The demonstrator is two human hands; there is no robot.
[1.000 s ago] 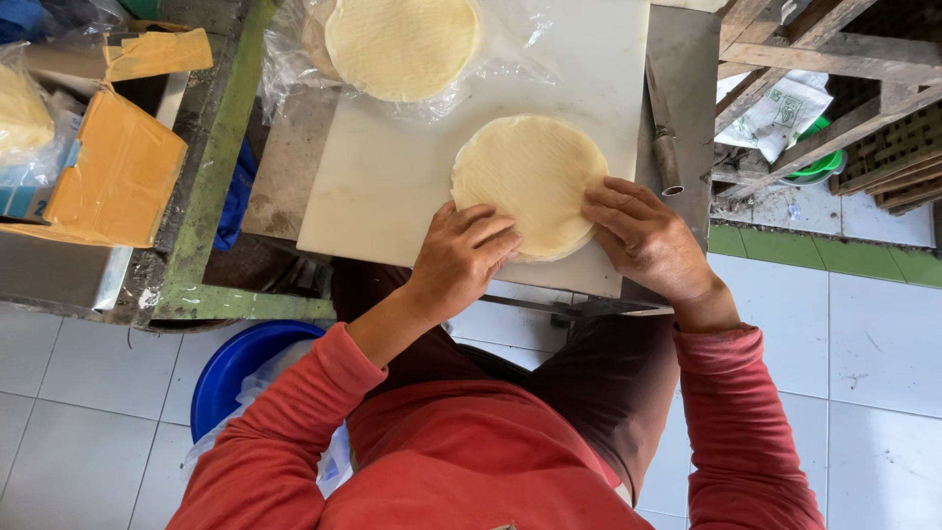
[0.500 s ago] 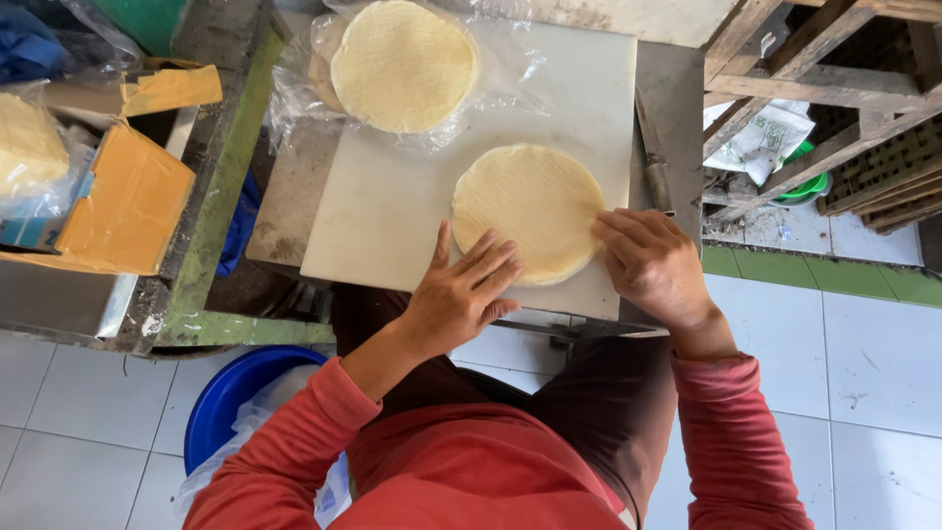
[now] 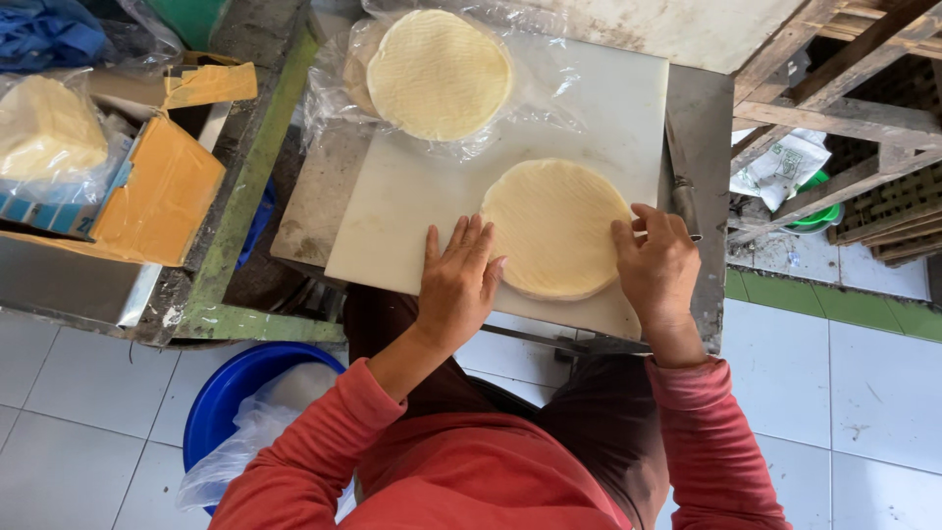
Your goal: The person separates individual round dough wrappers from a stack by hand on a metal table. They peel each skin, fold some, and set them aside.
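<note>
Head cam, looking straight down at my lap and the bench. My left hand (image 3: 456, 285) has slid off the pale round dough sheet (image 3: 554, 228) since half a second ago: back then the fingers overlapped its edge, now the palm lies flat on the white cutting board (image 3: 392, 221) at the sheet's 8 o'clock, fingers spread and open, only the fingertips just brushing the rim, holding nothing. My right hand (image 3: 655, 263) stayed put at the sheet's 3 to 4 o'clock, fingers curled loosely onto the edge, pressing rather than pinching as far as I can tell. The sheet itself sits on the near right part of the board and looks like it's in the same spot, so I'd say it's squared up and both hands are basically just steadying it now.

At 11 o'clock from it there's a stack of round sheets (image 3: 438, 74) on clear plastic wrap (image 3: 549, 83), untouched. Far left: an orange cardboard box (image 3: 162, 191), and a blue bucket (image 3: 235, 393) down on the tile floor (image 3: 863, 412) by my knee.
</note>
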